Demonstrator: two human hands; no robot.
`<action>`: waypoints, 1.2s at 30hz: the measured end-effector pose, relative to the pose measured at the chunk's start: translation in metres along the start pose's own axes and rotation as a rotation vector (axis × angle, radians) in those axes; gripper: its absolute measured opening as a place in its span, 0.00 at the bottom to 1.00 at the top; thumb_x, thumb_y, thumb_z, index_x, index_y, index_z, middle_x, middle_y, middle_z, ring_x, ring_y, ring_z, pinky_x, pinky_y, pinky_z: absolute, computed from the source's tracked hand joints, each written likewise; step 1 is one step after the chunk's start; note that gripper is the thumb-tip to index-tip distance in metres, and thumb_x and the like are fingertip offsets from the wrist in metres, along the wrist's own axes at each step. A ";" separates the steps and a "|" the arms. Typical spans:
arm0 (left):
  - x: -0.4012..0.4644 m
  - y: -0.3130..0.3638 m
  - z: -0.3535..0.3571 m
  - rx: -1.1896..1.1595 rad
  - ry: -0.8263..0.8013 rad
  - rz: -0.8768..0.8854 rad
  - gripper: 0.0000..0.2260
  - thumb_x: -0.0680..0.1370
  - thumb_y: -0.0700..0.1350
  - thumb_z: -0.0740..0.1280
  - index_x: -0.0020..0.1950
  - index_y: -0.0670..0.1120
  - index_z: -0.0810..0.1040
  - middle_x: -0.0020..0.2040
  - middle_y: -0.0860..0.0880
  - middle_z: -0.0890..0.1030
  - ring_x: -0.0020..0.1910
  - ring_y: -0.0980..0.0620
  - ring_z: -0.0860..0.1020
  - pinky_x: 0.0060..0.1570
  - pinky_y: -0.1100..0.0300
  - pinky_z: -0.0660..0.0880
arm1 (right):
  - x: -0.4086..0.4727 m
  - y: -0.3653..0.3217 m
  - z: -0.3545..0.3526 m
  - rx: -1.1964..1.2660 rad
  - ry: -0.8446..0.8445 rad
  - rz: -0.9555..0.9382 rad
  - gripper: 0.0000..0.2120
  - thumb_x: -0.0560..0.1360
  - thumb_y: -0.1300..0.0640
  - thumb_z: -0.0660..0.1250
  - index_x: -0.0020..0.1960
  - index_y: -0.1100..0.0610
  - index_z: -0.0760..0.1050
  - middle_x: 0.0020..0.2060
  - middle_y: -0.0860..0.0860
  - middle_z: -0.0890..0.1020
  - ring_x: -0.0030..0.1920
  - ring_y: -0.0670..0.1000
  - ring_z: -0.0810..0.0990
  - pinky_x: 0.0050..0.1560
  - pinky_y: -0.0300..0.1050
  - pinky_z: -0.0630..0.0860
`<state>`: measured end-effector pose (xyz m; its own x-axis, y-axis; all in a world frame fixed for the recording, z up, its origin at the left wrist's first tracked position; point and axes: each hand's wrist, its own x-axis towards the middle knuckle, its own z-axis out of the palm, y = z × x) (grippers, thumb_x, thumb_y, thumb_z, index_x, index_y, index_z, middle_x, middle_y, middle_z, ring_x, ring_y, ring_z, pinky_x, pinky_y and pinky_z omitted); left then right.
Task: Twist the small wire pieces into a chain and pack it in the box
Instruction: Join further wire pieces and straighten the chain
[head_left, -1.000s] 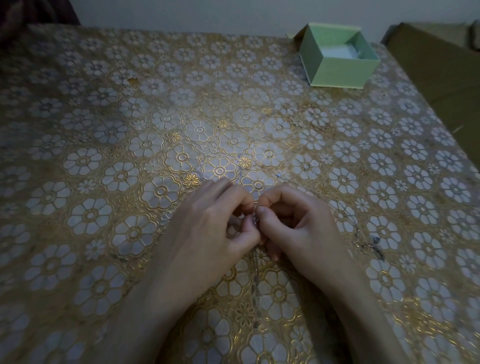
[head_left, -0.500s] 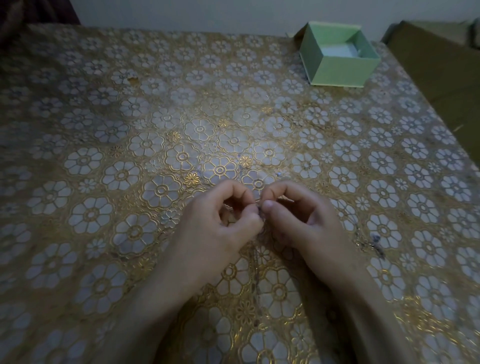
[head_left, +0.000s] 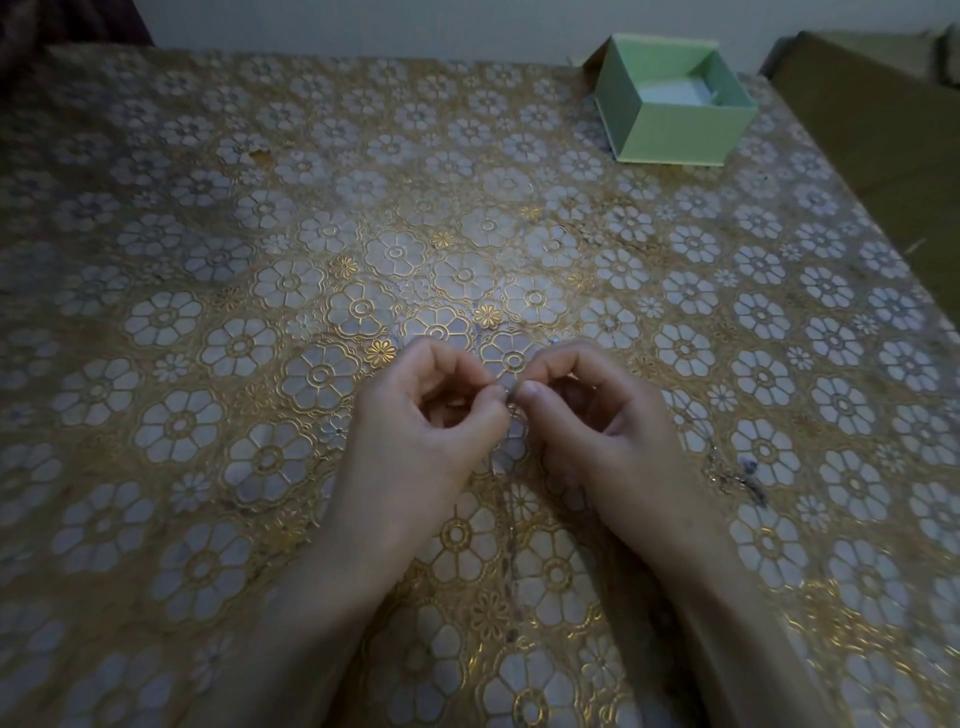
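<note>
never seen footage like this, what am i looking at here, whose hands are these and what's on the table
There is no machine here. A person wears a camera on their head, so the one picture looks forward and down at their own two bare hands. The left hand and right hand meet fingertip to fingertip, pinching a small wire piece between them. A thin chain trails from it toward the person across the flower-patterned tablecloth. More loose wire bits lie to the right of the hands. At the far right stands an open pale green box, with no chain in it.
</note>
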<state>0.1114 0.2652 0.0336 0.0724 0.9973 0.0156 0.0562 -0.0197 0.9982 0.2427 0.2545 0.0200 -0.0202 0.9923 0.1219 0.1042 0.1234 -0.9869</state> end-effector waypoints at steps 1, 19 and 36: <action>0.000 -0.001 0.000 0.045 -0.017 0.032 0.08 0.71 0.36 0.69 0.38 0.47 0.74 0.33 0.52 0.79 0.31 0.59 0.74 0.33 0.69 0.71 | 0.000 0.000 -0.001 0.024 0.003 0.017 0.06 0.70 0.56 0.67 0.36 0.48 0.75 0.33 0.43 0.74 0.27 0.41 0.72 0.28 0.29 0.66; 0.003 -0.005 -0.010 0.360 -0.041 0.130 0.04 0.68 0.47 0.64 0.38 0.49 0.78 0.28 0.56 0.74 0.26 0.60 0.68 0.27 0.71 0.64 | 0.000 0.002 0.003 -0.108 0.014 -0.031 0.03 0.71 0.49 0.64 0.40 0.46 0.74 0.40 0.42 0.75 0.37 0.43 0.75 0.35 0.40 0.72; 0.007 -0.010 -0.019 0.509 -0.100 0.375 0.06 0.69 0.47 0.64 0.39 0.45 0.75 0.36 0.54 0.75 0.36 0.61 0.72 0.37 0.75 0.65 | -0.003 -0.005 0.000 0.048 -0.044 0.034 0.04 0.72 0.54 0.65 0.39 0.51 0.73 0.34 0.48 0.74 0.35 0.47 0.71 0.37 0.39 0.69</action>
<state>0.0927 0.2733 0.0252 0.2706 0.9048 0.3289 0.4728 -0.4225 0.7733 0.2419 0.2504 0.0249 -0.0617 0.9945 0.0845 0.0574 0.0880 -0.9945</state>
